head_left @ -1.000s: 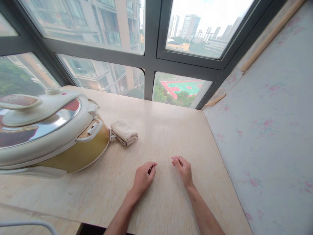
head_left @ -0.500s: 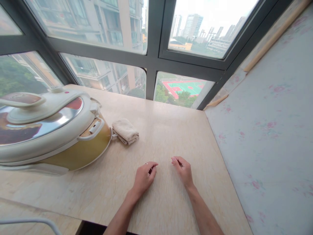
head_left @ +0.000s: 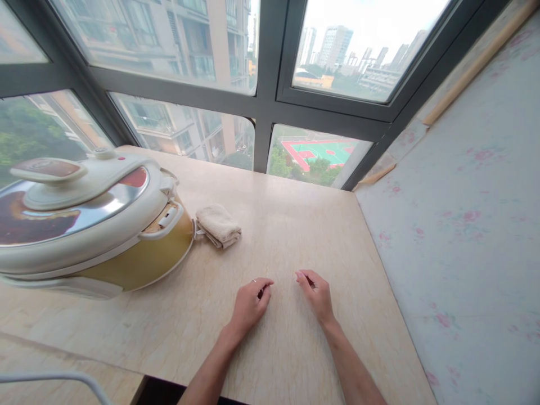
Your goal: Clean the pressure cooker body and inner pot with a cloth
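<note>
My left hand (head_left: 250, 301) rests on the beige marbled countertop (head_left: 295, 225), its fingers curled in and the thumb near the index finger. Nothing shows in it. A short gap to the right, my right hand (head_left: 315, 293) lies in a loose fist on the same surface, also with nothing visible inside. A folded beige towel (head_left: 218, 225) sits beyond my left hand, apart from it. Left of the towel stands a large electric cooker (head_left: 147, 259) with a yellow-gold body, its white-rimmed lid closed.
Dark-framed windows (head_left: 264, 107) border the counter at the back. A flower-patterned wall (head_left: 455, 242) closes off the right side. At the lower left, a pale cable or tube (head_left: 50, 378) curves above a lower ledge, near a dark opening (head_left: 162, 391) at the counter's front edge.
The view has shifted slightly, so the cooker and towel appear a little farther right. Both hands keep their places and poses.
</note>
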### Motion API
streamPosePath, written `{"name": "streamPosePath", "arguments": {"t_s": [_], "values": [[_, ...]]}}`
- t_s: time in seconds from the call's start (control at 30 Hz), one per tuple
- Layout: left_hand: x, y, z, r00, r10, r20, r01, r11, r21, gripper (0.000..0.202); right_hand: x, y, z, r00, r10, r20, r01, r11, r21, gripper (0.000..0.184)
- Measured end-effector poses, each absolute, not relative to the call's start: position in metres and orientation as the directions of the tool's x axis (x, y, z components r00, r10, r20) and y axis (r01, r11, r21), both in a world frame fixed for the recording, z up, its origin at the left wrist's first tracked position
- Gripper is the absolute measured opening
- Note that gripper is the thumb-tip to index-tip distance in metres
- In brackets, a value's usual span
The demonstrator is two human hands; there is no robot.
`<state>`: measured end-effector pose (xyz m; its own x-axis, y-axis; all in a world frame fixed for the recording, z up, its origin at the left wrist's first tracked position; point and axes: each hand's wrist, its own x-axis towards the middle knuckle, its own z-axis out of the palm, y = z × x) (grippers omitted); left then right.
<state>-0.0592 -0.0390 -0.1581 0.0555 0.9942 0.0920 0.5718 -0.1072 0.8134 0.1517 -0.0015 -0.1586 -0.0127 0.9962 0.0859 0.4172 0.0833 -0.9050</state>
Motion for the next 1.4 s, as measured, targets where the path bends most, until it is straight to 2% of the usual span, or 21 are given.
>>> {"name": "streamPosePath", "arguments": {"t_s": [1.4], "values": [[-0.0585,-0.0392,-0.1596,0.046,0.996,0.074,0.544,-0.087,0.834,0.028,0.1513,-0.0008,-0.1601,-0.004,0.997,0.076,0.412,0.071,-0.908,0.042]]}}
